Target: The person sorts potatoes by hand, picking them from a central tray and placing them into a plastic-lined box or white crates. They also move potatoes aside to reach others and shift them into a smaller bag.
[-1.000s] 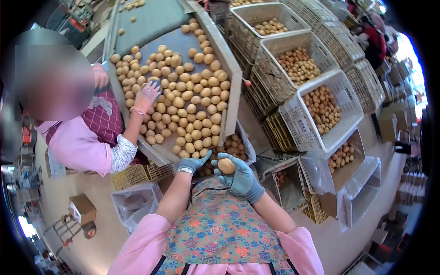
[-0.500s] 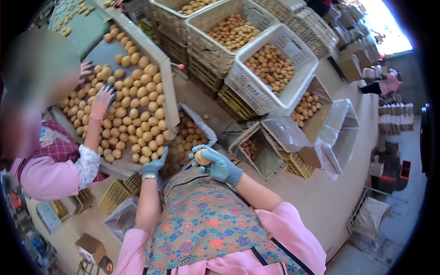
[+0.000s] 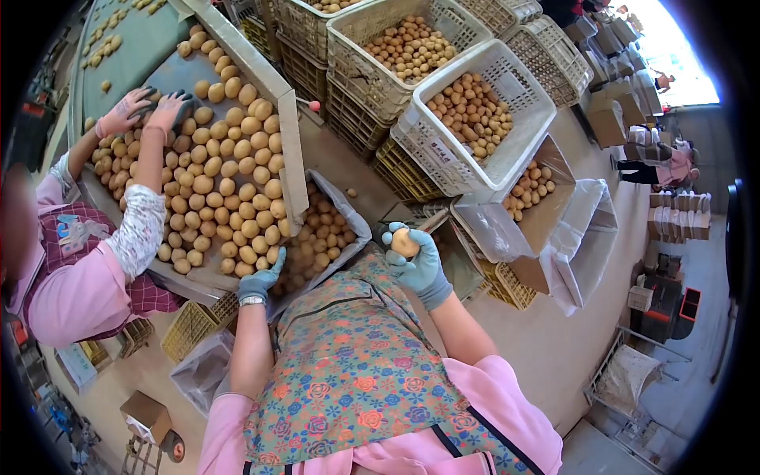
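Note:
My right hand, in a blue-grey glove, is closed round a single potato and holds it up to the right of my apron. My left hand, gloved alike, is at the lower corner of the sorting tray. One of its fingers is stretched out beside the nearest potatoes; its other fingers show only in part, and I see nothing held there. Many loose potatoes cover the tray. Below its corner a lined container holds more potatoes, close to my left hand.
At the left a co-worker's two gloved hands rest on the tray's potatoes. White crates with potatoes stand stacked ahead. To the right are a lined cardboard box and yellow crates. A green conveyor runs beyond the tray.
My right hand has moved right and up with the potato, away from the lined container. My left hand stays near the tray corner. The co-worker's hands have moved up the tray, closer together.

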`<action>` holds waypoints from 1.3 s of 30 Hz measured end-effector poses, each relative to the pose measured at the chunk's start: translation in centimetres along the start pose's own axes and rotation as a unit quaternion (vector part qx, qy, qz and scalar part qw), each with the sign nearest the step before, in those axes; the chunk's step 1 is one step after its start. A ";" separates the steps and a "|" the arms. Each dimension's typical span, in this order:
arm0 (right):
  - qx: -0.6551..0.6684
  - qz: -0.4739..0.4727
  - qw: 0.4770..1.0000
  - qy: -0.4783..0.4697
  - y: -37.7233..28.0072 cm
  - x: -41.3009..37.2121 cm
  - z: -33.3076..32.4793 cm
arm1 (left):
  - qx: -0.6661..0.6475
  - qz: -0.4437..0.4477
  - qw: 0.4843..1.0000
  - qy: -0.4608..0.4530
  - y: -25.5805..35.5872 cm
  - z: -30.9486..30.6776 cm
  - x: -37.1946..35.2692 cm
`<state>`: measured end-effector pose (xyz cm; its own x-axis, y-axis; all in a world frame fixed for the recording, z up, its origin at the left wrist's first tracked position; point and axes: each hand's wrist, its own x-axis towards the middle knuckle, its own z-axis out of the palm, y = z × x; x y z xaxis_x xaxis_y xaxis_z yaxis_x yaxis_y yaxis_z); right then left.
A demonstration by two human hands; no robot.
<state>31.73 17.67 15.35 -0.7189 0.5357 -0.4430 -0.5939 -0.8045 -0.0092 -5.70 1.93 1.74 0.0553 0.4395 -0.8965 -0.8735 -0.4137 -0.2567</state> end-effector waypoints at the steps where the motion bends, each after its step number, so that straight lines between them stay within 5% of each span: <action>1: 0.001 0.001 1.000 0.001 0.0 0.1 0.0 | 0.003 -0.002 1.000 -0.001 0.0 0.0 0.0; 4: -0.047 -0.019 0.999 -0.018 -0.2 0.1 0.6 | 0.013 -0.001 1.000 -0.009 0.1 0.0 0.1; 7: -0.133 -0.067 0.981 0.125 -3.3 -1.0 -0.4 | 0.042 -0.006 0.998 -0.040 -0.2 -0.1 0.1; 11: -0.036 -0.163 0.959 -0.229 -20.7 -4.3 -4.1 | 0.127 0.033 0.983 -0.129 -1.2 -0.8 -1.0; 12: -0.010 -0.411 0.911 -0.010 -26.8 -6.0 -7.4 | 0.166 0.053 0.973 -0.151 -1.5 -0.9 -1.0; 13: -0.201 -0.427 0.873 0.121 -23.8 -6.3 -1.8 | 0.229 0.089 0.954 -0.172 -1.6 -1.3 -0.6; 14: -0.026 -0.527 0.834 0.160 -22.7 -4.4 -0.1 | 0.508 0.197 0.817 -0.190 0.3 -4.0 2.3; 15: -0.143 -0.417 0.883 0.164 -20.5 -2.8 0.4 | 0.738 0.275 0.589 -0.183 2.2 -7.0 6.2; 17: -0.374 -0.180 0.897 0.155 -12.8 1.0 1.2 | 0.662 0.368 0.624 -0.195 0.7 -7.3 6.1; 19: -0.572 0.073 0.796 0.183 -0.3 5.2 4.1 | 0.867 0.393 0.307 0.015 -3.5 -1.2 -2.8; 21: -0.756 0.217 0.618 -0.012 7.7 7.3 2.4 | 0.832 0.431 0.350 0.020 -4.0 -2.0 -2.3; 23: -0.852 0.053 0.442 -0.275 12.1 9.3 1.3 | 0.785 0.453 0.422 0.035 -5.1 -0.5 -5.1; 24: -0.858 0.084 0.437 -0.257 13.5 10.9 4.1 | 0.767 0.511 0.388 0.010 -4.6 -2.2 -3.7; 25: -0.863 0.115 0.431 -0.236 14.4 13.1 6.7 | 0.865 0.486 0.071 0.102 -3.4 -5.2 -0.8; 28: -0.848 -0.107 0.494 -0.159 15.2 19.6 7.2 | 0.869 0.465 0.115 0.127 -3.3 -6.8 -0.5; 29: -0.846 -0.166 0.495 -0.109 15.9 21.5 9.1 | 0.712 0.464 0.527 -0.032 -2.6 -9.2 2.1; 30: -0.849 -0.158 0.492 -0.110 16.9 23.5 8.7 | 0.396 0.364 0.823 -0.183 -2.3 -10.7 3.8; 31: -0.848 -0.260 0.455 -0.082 18.2 25.1 8.1 | 0.390 0.361 0.828 -0.179 -2.5 -10.9 3.8; 32: -0.835 -0.359 0.413 -0.054 19.6 26.0 7.1 | 0.498 0.430 0.742 -0.129 -2.8 -10.7 3.4; 33: -0.929 -0.218 0.285 -0.084 21.5 25.8 5.8 | 0.594 0.485 0.637 -0.076 -3.0 -10.3 2.5; 35: -0.928 -0.275 0.183 -0.170 24.1 23.6 3.1 | 0.743 0.555 0.374 0.031 -3.2 -8.8 0.7; 37: -0.911 -0.241 0.224 -0.249 23.6 23.0 4.6 | 0.812 0.565 0.069 0.128 -3.1 -7.8 0.4; 39: -0.887 -0.206 0.264 -0.319 22.3 22.3 4.1 | 0.818 0.553 0.028 0.157 -3.4 -8.6 1.8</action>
<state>0.96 12.78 8.93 -0.9759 0.1503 0.1583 0.0272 0.8033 -0.5950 1.54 -2.70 -2.05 -0.6654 0.7445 -0.0549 0.7356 0.6664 0.1211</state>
